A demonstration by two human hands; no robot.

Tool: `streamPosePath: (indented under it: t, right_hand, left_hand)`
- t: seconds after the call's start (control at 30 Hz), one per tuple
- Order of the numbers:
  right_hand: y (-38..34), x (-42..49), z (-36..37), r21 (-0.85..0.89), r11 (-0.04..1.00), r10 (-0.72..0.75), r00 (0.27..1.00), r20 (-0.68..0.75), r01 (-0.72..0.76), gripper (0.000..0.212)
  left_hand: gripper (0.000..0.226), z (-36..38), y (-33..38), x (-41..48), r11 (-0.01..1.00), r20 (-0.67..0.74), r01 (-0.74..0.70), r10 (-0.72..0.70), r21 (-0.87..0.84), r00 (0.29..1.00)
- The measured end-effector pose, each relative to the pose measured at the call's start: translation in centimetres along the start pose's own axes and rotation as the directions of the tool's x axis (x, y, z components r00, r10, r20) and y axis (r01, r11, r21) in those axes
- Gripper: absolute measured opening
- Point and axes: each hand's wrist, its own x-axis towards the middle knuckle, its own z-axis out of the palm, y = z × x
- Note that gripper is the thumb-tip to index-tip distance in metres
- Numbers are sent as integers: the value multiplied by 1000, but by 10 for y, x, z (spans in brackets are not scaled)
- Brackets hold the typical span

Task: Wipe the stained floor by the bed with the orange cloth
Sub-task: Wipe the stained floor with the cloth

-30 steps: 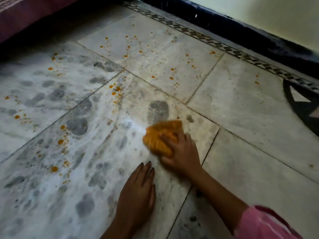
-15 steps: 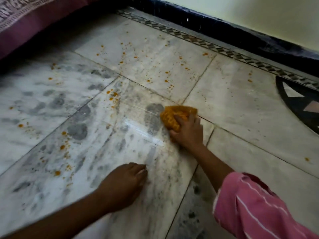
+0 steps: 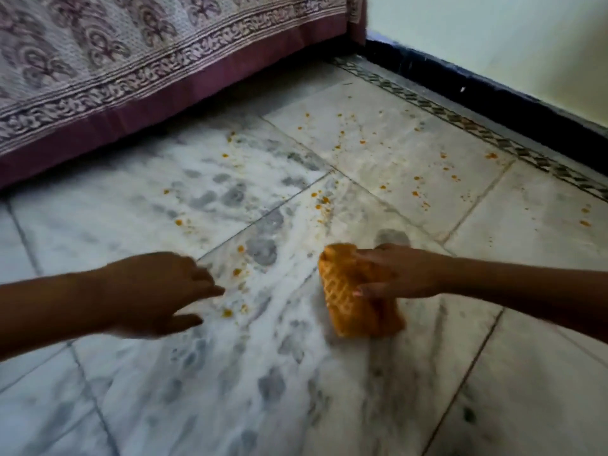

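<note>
- right hand [image 3: 406,274]: fingers [image 3: 368,256] curled over the top of the orange cloth [image 3: 355,304], thumb clamped on its side. Firm grip. The cloth is bunched into a wad and hangs below the fingers, down at the floor [image 3: 296,399]. Motion blur, so I can't tell how hard it presses.
- left hand [image 3: 154,291]: fingers [image 3: 210,289] straight and spread, holding nothing. They point toward the cloth. Can't tell whether the hand touches the tile or hovers.
- Nearest orange spots [image 3: 235,272]: a small cluster just past the left fingertips, between them and the cloth. Unwiped.
- More specks [image 3: 179,222] sit beyond the left fingers, toward the bed [image 3: 131,60].
- Biggest scatter [image 3: 416,179] is well beyond the right fingers, on the far tile running up to the dark skirting [image 3: 493,103]. A few more [image 3: 584,222] lie out past the right wrist side.
- Floor on the near side of both hands shows no orange, only grey marbling. Probably done, or never hit.
- Estimate: early to mid. Most visible spots remain.
- Left to do, my read: near cluster first, then bed-side specks, then the far tile.
</note>
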Motion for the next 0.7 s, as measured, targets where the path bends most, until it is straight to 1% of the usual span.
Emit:
streamPosePath:
  t: [0.03, 0.07, 0.1, 0.13, 0.17, 0.2, 0.23, 0.27, 0.3, 0.33, 0.37, 0.4, 0.43, 0.47, 0.5, 0.53, 0.57, 0.6, 0.63, 0.67, 0.7]
  right_hand:
    - [1, 11, 16, -14, 994, 110, 994, 6, -110, 86]
    - [1, 22, 36, 0, 974, 228, 974, -2, -228, 96]
    - [-7, 36, 56, 35, 941, 337, 941, -31, -336, 102]
    - [-17, 45, 75, 68, 903, 429, 898, -99, -424, 100]
    - [-31, 56, 94, 73, 877, 479, 854, -202, -475, 92]
    - [-46, 60, 111, 86, 859, 504, 804, -315, -505, 84]
    - [-62, 60, 125, 130, 859, 504, 770, -392, -496, 81]
    - [-81, 55, 138, 169, 892, 449, 773, -449, -420, 80]
    - [-91, 46, 154, 154, 942, 334, 796, -505, -298, 79]
    - [-98, 32, 170, 80, 983, 181, 831, -526, -164, 76]
    - [-99, 18, 183, -4, 999, 27, 860, -510, -34, 74]
    - [-94, 4, 189, -63, 997, -69, 870, -488, 44, 72]
    - [-85, -6, 186, -72, 996, -82, 866, -493, 53, 70]
    - [-75, -7, 177, -52, 999, -22, 845, -535, -7, 67]
    - [-69, 2, 166, 3, 993, 98, 808, -582, -119, 64]
    - [-68, 18, 152, 80, 961, 259, 753, -604, -266, 63]
    - [-72, 42, 141, 178, 896, 428, 683, -592, -408, 60]
    - [-83, 69, 131, 257, 833, 537, 604, -588, -490, 58]
    - [-98, 93, 125, 290, 808, 573, 566, -593, -513, 59]
    - [-119, 112, 124, 298, 821, 557, 565, -609, -487, 63]
    - [-141, 123, 131, 262, 863, 489, 579, -653, -433, 65]
  left_hand:
    - [58, 11, 3, -16, 1000, 38, -3, 2, 20, 999]
    - [56, 22, 11, -28, 1000, 75, 9, -8, -3, 997]
    - [56, 34, 16, -42, 997, 126, 70, -65, -33, 990]
    - [54, 44, 20, -51, 989, 151, 131, -118, -76, 981]
    - [52, 56, 22, -63, 972, 181, 203, -179, -121, 967]
    - [52, 71, 24, -70, 950, 129, 269, -251, -159, 959]
    - [56, 86, 27, -74, 921, 84, 333, -323, -201, 943]
    - [62, 103, 30, -79, 891, 34, 397, -400, -218, 916]
    - [69, 112, 35, -78, 857, 23, 448, -458, -255, 889]
    - [72, 121, 42, -75, 818, 7, 492, -513, -300, 858]
    - [72, 132, 47, -75, 766, 20, 539, -569, -351, 822]
    - [71, 140, 51, -74, 725, 8, 575, -619, -379, 785]
    - [69, 146, 54, -74, 691, -5, 603, -660, -399, 752]
    - [67, 151, 57, -75, 660, -19, 625, -694, -418, 720]
    - [64, 156, 60, -78, 636, -20, 636, -714, -437, 700]
    - [62, 161, 62, -79, 626, -31, 638, -724, -447, 689]
    - [60, 164, 63, -81, 632, -54, 632, -725, -449, 687]
    - [60, 166, 63, -82, 637, -82, 628, -728, -447, 680]
    - [59, 166, 62, -82, 633, -103, 630, -738, -450, 667]
    - [59, 168, 61, -82, 622, -130, 636, -754, -458, 644]
    - [57, 169, 59, -82, 597, -141, 643, -776, -480, 615]
